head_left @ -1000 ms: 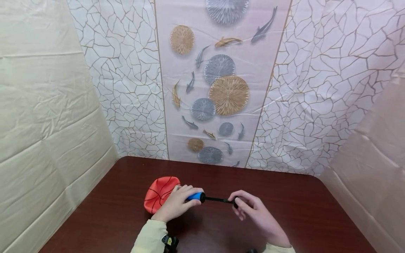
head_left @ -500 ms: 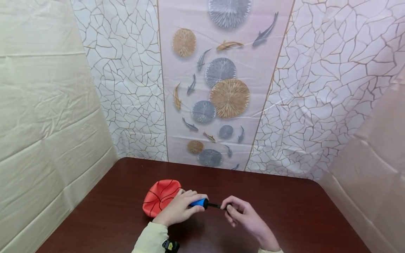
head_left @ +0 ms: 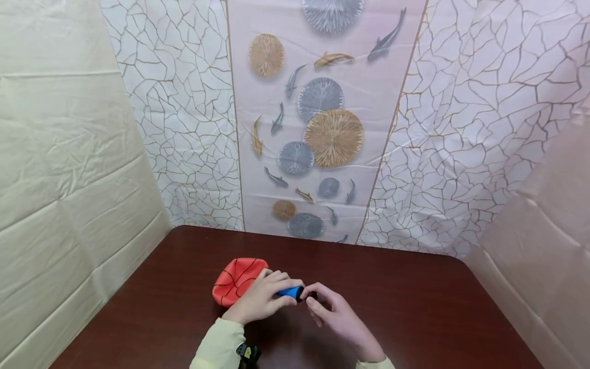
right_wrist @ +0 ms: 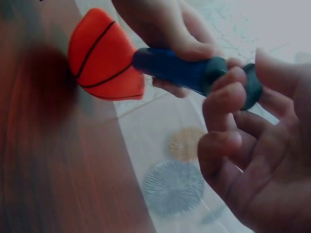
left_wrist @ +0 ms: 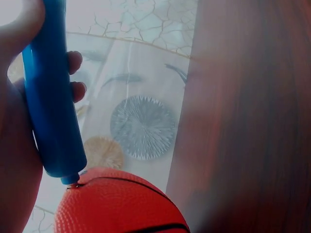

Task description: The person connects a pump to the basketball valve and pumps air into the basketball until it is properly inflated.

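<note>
At six o'clock, nearest the wearer, a pale cream cloth sleeve (head_left: 218, 344) with a small black device (head_left: 249, 353) beside it leads to the left hand (head_left: 260, 303), whose fingers and thumb wrap around a blue cylindrical hand pump (head_left: 289, 292). Between three and four o'clock of the pump, the right hand (head_left: 338, 311) pinches its round black handle (head_left: 312, 295). The pump is between the hands, above the table: a smooth, straight barrel with a black collar at the handle end and a narrow nozzle (left_wrist: 69, 179) meeting the ball at the other.

At nine o'clock of the pump sits that orange-red ball (head_left: 236, 283), pebbled and black-lined, slack, its upper side creased inward.

Compared with one second ago, the handle is close against the barrel instead of out on a long black rod, and the right hand is just beside the left; the ball keeps nearly its place.

Beyond, the dark red-brown wooden table (head_left: 392, 277) reaches a patterned cloth backdrop (head_left: 258, 179) at twelve o'clock.
</note>
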{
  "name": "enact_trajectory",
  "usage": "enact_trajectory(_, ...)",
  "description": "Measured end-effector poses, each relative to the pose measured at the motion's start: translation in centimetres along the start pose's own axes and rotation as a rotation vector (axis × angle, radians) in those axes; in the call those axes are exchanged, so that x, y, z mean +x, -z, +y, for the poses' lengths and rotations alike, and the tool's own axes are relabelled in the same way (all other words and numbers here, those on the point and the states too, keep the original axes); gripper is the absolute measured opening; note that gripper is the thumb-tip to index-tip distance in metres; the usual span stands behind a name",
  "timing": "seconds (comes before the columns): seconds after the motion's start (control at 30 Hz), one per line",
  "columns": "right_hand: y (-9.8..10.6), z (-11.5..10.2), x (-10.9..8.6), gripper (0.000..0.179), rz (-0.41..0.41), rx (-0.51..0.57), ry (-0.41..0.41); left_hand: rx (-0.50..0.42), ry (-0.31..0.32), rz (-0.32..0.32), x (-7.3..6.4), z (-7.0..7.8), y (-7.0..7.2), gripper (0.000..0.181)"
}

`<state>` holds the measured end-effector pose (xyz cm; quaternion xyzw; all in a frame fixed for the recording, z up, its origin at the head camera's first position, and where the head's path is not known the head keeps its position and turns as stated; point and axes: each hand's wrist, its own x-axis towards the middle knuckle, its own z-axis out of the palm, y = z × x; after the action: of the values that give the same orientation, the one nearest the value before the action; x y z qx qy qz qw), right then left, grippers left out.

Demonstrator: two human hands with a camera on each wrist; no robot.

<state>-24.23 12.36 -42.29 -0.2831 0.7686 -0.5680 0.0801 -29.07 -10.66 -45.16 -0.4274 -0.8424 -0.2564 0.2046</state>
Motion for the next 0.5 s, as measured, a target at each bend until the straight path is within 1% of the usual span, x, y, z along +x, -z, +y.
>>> enact_trajectory(0.07,0.6,-0.4,-0.4,0.029,-0.006,-0.021,0.002,0.011,-0.002,0.021,-0.2,-0.5,0.1,0.037)
enact_trajectory(0.13,1.3,-0.9,-0.9,0.030,0.009,-0.015,0.022,0.019,0.016,0.051,-0.5,-0.9,0.3,0.036)
enact_trajectory(0.23,2.3,-1.4,-1.7,0.028,0.035,0.029,0.090,0.026,0.047,0.101,-0.7,-1.2,0.6,0.035)
enact_trajectory(0.37,3.1,-1.4,-1.9,0.021,0.024,0.139,0.212,0.027,0.072,0.123,-0.6,-1.2,0.7,0.035)
enact_trajectory(0.47,2.7,-0.7,-1.3,0.019,0.005,0.224,0.288,0.029,0.061,0.138,-0.3,-0.8,0.5,0.035)
enact_trajectory(0.5,2.5,-0.4,-1.1,0.019,-0.001,0.255,0.293,0.026,0.054,0.146,-0.1,-0.7,0.3,0.035)
